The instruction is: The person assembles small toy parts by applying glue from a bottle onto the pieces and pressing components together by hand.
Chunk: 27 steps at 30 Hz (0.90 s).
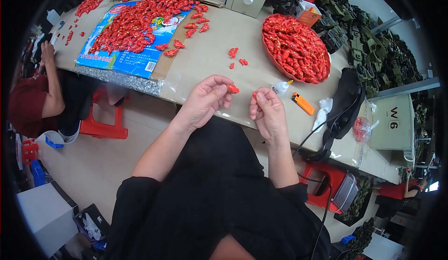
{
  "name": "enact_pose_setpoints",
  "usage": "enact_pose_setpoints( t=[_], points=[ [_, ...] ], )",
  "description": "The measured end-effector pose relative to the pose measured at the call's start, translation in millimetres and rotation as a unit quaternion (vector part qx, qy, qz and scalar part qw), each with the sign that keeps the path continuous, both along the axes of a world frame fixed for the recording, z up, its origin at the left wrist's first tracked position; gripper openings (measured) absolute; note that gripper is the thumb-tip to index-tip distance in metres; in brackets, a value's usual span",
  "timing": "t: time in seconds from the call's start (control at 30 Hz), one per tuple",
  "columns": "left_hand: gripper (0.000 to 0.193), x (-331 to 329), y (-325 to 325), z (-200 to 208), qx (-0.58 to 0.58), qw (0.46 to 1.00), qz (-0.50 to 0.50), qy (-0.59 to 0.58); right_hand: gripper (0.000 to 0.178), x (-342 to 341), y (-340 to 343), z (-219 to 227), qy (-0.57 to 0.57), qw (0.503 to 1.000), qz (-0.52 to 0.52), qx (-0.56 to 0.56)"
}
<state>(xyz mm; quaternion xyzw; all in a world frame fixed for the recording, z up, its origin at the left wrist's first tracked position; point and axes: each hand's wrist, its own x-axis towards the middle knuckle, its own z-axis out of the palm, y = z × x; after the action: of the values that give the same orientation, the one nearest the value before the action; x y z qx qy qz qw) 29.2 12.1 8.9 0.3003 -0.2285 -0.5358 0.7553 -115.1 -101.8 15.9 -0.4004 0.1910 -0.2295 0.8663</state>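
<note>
My left hand (205, 102) pinches a small glossy red plastic figure (232, 88) between thumb and fingers, above the table's near edge. Close beside it on the right, my right hand (270, 113) is closed, thumb against forefinger, on a tiny red piece (254, 95) whose shape I cannot make out. The two pieces are apart. Beyond my hands, a few loose red parts (233, 52) lie on the table. A small white glue bottle (280, 88) with a yellow tip lies just past my right hand, next to an orange lighter-shaped object (303, 103).
A red bowl (272, 63) heaped with red figures stands at the back right. More figures cover a blue printed cardboard sheet (126, 64) at the left. A black bag (344, 103) and crumpled white tissue (323, 113) lie at the right. A co-worker (37, 96) sits far left.
</note>
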Motion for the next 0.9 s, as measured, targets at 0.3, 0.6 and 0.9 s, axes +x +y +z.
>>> enact_pose_setpoints(
  t=[0.3, 0.6, 0.9],
  points=[
    [0.018, -12, -7, 3, 0.045, 0.998, -0.044, 0.016, 0.010, -10, -5, 2, -0.003, 1.000, -0.016, 0.022],
    [0.014, -17, -5, -2, 0.048, 0.998, -0.041, -0.031, 0.007, -12, 7, 1, -0.006, 0.995, -0.065, -0.073],
    [0.013, -19, -4, -5, 0.047, 0.996, -0.038, -0.070, 0.004, -8, 15, -1, 0.017, 0.976, -0.106, -0.188]
  ],
)
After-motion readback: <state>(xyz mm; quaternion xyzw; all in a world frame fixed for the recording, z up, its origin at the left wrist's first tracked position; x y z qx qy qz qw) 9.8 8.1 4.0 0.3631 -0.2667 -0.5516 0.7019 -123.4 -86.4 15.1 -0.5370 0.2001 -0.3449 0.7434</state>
